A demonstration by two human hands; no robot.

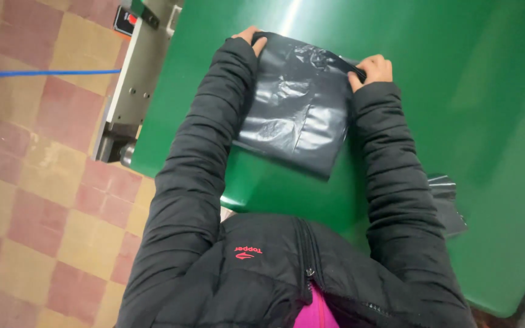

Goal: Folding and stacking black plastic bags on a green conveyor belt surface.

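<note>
Head view looks straight down over a person in a black puffer jacket [274, 267], both arms stretched forward across a glossy green surface [493, 121]. The left hand [251, 40] is closed on the far left corner of a black plastic bag [293, 109], fingers curled over the edge with the thumb pressing on top. The right hand [372, 68] is closed in the same way on the far right corner, pinching a bunched fold of the film. Between the two hands the bag's top edge runs taut, slanting a little lower toward the right hand. From there the bag lies flat on the surface, spreading back toward the person's chest between the two sleeves, wrinkled and shiny, its near edge cut off at an angle.

Just behind the right sleeve, near the elbow, a second piece of dark plastic [448, 203] lies on the surface, partly hidden by the arm. Out past the left hand the surface ends at a grey metal frame [135, 73] with a small red and black fitting at its top. Beyond that is a floor of pink and yellow tiles [37, 182], crossed by a thin blue line [44, 73].
</note>
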